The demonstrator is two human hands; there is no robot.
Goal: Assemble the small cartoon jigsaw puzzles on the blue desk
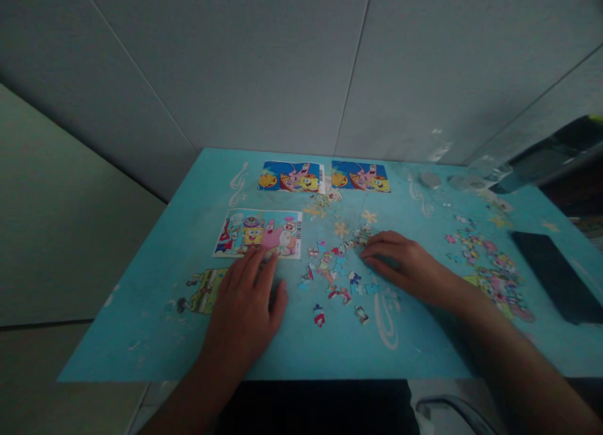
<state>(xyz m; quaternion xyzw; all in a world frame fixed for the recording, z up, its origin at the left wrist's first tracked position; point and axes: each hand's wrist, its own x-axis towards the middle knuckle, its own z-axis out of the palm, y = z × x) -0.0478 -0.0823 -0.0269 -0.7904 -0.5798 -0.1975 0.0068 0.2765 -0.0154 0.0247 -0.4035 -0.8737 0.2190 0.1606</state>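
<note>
My left hand lies flat with fingers spread, its fingertips on the lower edge of a cartoon picture card. Beneath and beside it is a yellow cartoon figure printed on the table, partly covered. My right hand rests at the right side of loose jigsaw puzzle pieces. Its fingers are loosely bent and a little apart, touching or nearly touching the small pile at their tips; no piece shows between them. Two pieces lie nearer to me, a red and blue one and a pale one.
Two blue cartoon picture cards lie at the back of the light-blue table. More puzzle pieces are scattered at the right, beside a dark phone-like slab. A clear plastic bottle lies behind them, near the wall.
</note>
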